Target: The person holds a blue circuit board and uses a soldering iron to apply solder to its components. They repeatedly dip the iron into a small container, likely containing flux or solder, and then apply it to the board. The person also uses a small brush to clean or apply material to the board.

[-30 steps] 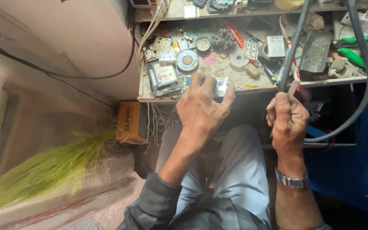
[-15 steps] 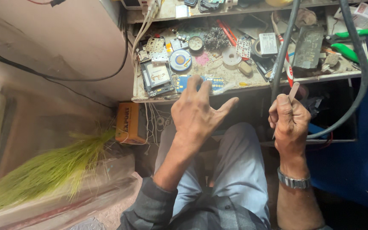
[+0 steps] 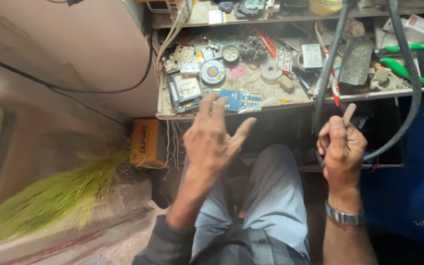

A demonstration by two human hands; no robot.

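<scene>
A cluttered workbench (image 3: 271,95) fills the upper part of the head view, seen from above by a seated person whose grey-trousered knees sit below it. To the left, a green grass broom (image 3: 50,196) lies on the floor beside a small orange box (image 3: 143,143). A thick black cable (image 3: 408,78) loops down over the bench's right side. The left hand (image 3: 214,140) hangs in the air just in front of the bench edge, fingers spread wide and holding nothing, nearest to a blue packet (image 3: 239,99) on the bench. The right hand (image 3: 340,142), wristwatch below it, is closed around a thin stick-like tool (image 3: 348,114) pointing upward. This looks like a pause between picking up parts; reaching next would call for care among the clutter. No tray or bin shows; tape rolls, a solder reel and circuit boards lie loose on the bench.
</scene>
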